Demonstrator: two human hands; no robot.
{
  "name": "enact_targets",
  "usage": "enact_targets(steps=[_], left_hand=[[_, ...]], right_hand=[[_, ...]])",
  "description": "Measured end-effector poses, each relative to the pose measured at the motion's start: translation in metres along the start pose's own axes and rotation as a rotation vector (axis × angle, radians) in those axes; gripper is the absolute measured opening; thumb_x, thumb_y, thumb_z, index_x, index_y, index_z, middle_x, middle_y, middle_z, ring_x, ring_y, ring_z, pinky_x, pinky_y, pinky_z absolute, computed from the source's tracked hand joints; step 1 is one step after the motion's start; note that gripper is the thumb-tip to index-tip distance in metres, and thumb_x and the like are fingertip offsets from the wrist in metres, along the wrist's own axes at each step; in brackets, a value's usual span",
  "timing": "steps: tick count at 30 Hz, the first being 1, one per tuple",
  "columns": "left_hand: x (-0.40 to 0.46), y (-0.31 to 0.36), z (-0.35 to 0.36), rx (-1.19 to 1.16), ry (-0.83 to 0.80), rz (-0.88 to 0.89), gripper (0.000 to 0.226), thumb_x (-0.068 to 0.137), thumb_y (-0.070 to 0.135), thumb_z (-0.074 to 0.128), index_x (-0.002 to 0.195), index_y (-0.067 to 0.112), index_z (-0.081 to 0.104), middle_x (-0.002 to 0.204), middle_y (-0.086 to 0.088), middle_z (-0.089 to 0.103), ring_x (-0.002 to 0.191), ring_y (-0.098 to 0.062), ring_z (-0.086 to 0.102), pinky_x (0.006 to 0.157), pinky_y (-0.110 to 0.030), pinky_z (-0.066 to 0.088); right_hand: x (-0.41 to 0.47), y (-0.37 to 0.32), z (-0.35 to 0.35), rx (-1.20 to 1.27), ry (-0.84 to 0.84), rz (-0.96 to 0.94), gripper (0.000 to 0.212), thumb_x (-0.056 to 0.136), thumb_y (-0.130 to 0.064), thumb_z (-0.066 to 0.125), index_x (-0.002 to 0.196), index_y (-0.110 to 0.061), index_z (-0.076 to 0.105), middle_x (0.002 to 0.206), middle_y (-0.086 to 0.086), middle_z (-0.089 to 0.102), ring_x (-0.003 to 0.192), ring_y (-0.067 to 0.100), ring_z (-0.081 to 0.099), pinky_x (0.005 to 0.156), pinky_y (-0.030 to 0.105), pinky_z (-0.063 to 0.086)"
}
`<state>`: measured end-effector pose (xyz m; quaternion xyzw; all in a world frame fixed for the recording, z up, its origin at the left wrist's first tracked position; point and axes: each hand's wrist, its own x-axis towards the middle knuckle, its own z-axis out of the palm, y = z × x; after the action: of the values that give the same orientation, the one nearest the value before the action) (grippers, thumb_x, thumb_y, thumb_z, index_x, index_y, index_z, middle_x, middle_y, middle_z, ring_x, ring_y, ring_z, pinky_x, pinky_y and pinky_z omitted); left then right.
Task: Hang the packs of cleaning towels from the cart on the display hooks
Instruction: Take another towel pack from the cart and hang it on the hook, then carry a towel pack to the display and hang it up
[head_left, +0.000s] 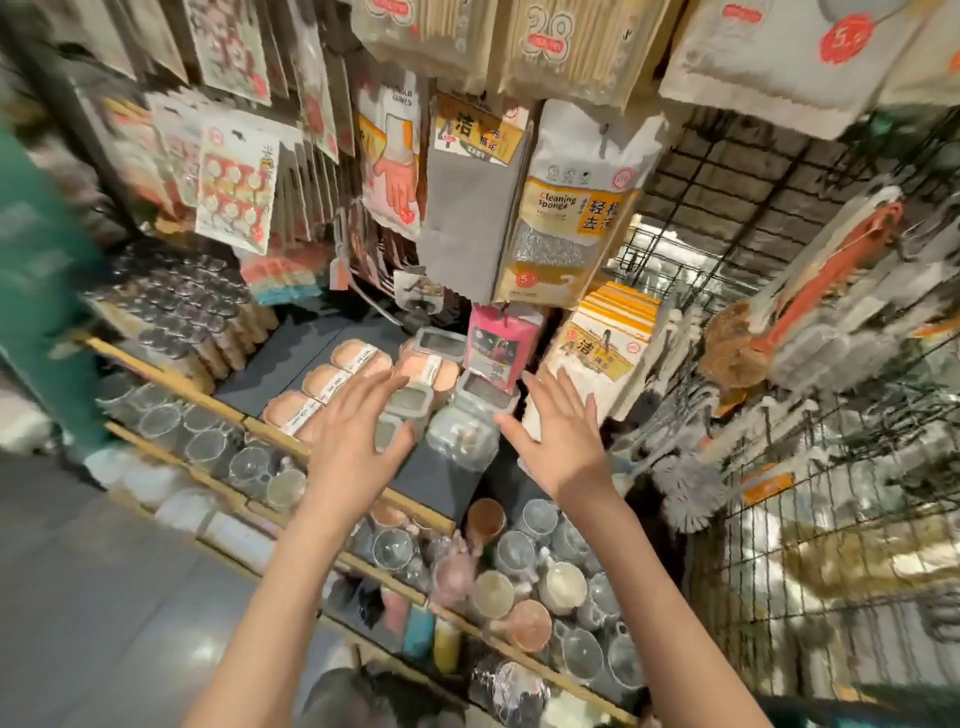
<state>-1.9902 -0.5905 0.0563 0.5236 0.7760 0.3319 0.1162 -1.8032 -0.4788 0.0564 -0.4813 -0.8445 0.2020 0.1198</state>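
Here, both hands, left (349, 447) and right (558, 441), empty with fingers spread, near the hanging towel packs (602, 358).

Two empty hands (358, 441) before hanging packs (597, 358)

Single head-worn wide-angle view, looking forward and steeply down along both outstretched forearms toward a shop display. The shelf edge (171, 384) is running diagonally from left of centre to the lower right, close below the lens. Hanging packs (566, 228) are filling the upper half at near range, bending outward with lens distortion. Floor is occupying the lower left; a wire grid (810, 545) is occupying the right.
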Motion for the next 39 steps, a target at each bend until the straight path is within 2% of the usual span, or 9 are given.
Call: enact_targets(steps=[5, 8, 12, 15, 20, 25, 28, 33, 39], left_hand=[[-0.057, -0.014, 0.004, 0.036, 0.102, -0.157, 0.048, 0.09, 0.026, 0.061, 0.136, 0.02, 0.05, 0.145, -0.001, 0.045, 0.136, -0.023, 0.035, 0.113, -0.043, 0.026], [-0.094, -0.023, 0.0, 0.051, 0.141, -0.241, 0.048, 0.09, 0.024, 0.06, 0.136, 0.017, 0.05, 0.144, -0.003, 0.045, 0.136, -0.024, 0.036, 0.112, -0.044, 0.026], [-0.137, -0.04, -0.017, 0.081, 0.218, -0.373, 0.049, 0.091, 0.024, 0.058, 0.139, 0.019, 0.047, 0.144, 0.0, 0.045, 0.137, -0.021, 0.035, 0.114, -0.042, 0.024], [-0.173, -0.057, -0.033, 0.108, 0.307, -0.459, 0.049, 0.09, 0.021, 0.06, 0.137, 0.02, 0.048, 0.144, 0.0, 0.045, 0.137, -0.022, 0.035, 0.114, -0.038, 0.023], [-0.235, -0.087, -0.071, 0.135, 0.519, -0.659, 0.049, 0.09, 0.022, 0.061, 0.137, 0.022, 0.049, 0.151, 0.002, 0.037, 0.144, -0.024, 0.023, 0.117, -0.04, 0.018], [-0.303, -0.12, -0.108, 0.226, 0.693, -0.847, 0.05, 0.089, 0.021, 0.063, 0.137, 0.018, 0.05, 0.152, -0.002, 0.036, 0.144, -0.027, 0.024, 0.115, -0.039, 0.017], [-0.343, -0.144, -0.133, 0.252, 0.761, -0.977, 0.053, 0.088, 0.022, 0.064, 0.139, 0.019, 0.048, 0.152, -0.002, 0.035, 0.144, -0.028, 0.024, 0.116, -0.046, 0.017], [-0.403, -0.191, -0.182, 0.283, 0.867, -1.14, 0.06, 0.087, 0.026, 0.064, 0.142, 0.021, 0.042, 0.154, -0.003, 0.032, 0.143, -0.03, 0.024, 0.115, -0.05, 0.016], [-0.467, -0.237, -0.233, 0.337, 0.994, -1.247, 0.067, 0.086, 0.027, 0.065, 0.146, 0.016, 0.037, 0.154, -0.009, 0.032, 0.142, -0.032, 0.024, 0.115, -0.05, 0.018]], right_hand=[[-0.03, -0.013, 0.025, -0.067, -0.143, -0.192, 0.07, 0.093, -0.06, 0.032, 0.151, -0.024, 0.014, 0.16, -0.006, 0.001, 0.145, 0.008, -0.009, 0.115, 0.037, -0.011], [-0.046, -0.026, 0.042, -0.116, -0.236, -0.304, 0.071, 0.093, -0.061, 0.031, 0.151, -0.024, 0.014, 0.16, -0.005, 0.001, 0.145, 0.008, -0.01, 0.116, 0.038, -0.011], [-0.061, -0.063, 0.072, -0.184, -0.267, -0.463, 0.072, 0.093, -0.061, 0.03, 0.151, -0.022, 0.013, 0.16, -0.003, 0.003, 0.146, 0.01, -0.01, 0.117, 0.045, -0.01], [-0.073, -0.103, 0.097, -0.21, -0.323, -0.588, 0.075, 0.092, -0.063, 0.028, 0.151, -0.021, 0.009, 0.16, -0.001, -0.001, 0.145, 0.013, -0.013, 0.114, 0.046, -0.014], [-0.098, -0.178, 0.136, -0.181, -0.377, -0.845, 0.077, 0.09, -0.064, 0.029, 0.151, -0.02, 0.01, 0.16, -0.001, 0.004, 0.146, 0.014, -0.01, 0.113, 0.047, -0.015], [-0.134, -0.257, 0.184, -0.177, -0.446, -1.078, 0.08, 0.09, -0.065, 0.031, 0.152, -0.019, 0.009, 0.16, -0.001, 0.004, 0.146, 0.015, -0.01, 0.113, 0.048, -0.015], [-0.163, -0.303, 0.212, -0.173, -0.485, -1.2, 0.08, 0.09, -0.065, 0.035, 0.151, -0.02, 0.012, 0.16, -0.002, 0.006, 0.146, 0.014, -0.008, 0.112, 0.048, -0.015], [-0.212, -0.387, 0.256, -0.189, -0.536, -1.368, 0.08, 0.09, -0.063, 0.035, 0.151, -0.019, 0.009, 0.16, -0.001, 0.003, 0.146, 0.017, -0.008, 0.115, 0.055, -0.005], [-0.274, -0.468, 0.297, -0.131, -0.59, -1.491, 0.081, 0.09, -0.063, 0.034, 0.152, -0.018, 0.008, 0.16, -0.001, 0.0, 0.146, 0.016, -0.01, 0.115, 0.054, -0.008]])
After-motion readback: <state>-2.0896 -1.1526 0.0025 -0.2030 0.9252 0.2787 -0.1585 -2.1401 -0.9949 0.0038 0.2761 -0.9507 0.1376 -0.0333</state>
